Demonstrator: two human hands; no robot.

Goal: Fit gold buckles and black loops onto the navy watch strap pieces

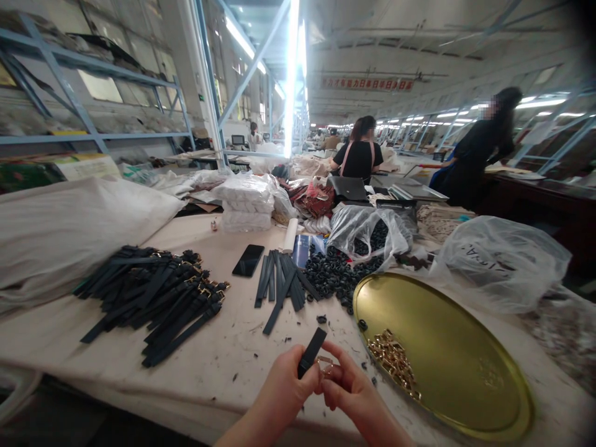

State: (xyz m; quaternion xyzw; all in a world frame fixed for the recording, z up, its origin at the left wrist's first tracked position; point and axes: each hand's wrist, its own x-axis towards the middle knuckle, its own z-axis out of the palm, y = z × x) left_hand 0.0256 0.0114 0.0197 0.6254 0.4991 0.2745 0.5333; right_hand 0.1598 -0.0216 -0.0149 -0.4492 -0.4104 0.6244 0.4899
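My left hand point(292, 382) is closed around a short dark leather strap point(313, 349), whose free end points up and away from me. Close against it, my right hand point(345, 383) pinches a small gold buckle point(325, 361) by the strap. The fingertips partly hide where strap and buckle meet. To the right, a gold oval tray point(456, 347) holds a heap of gold buckles point(393, 363). Beyond my hands lie loose flat straps point(282, 279) and a pile of small black loops point(339, 270). At the left is a large pile of straps with buckles point(158, 292).
A black phone point(248, 260) lies between the strap piles. Behind are wrapped white packs point(246, 202), a clear plastic bag point(367, 233) and another bag point(507, 257) near the tray. Grey cloth point(84, 223) covers something at left. Two people are farther back.
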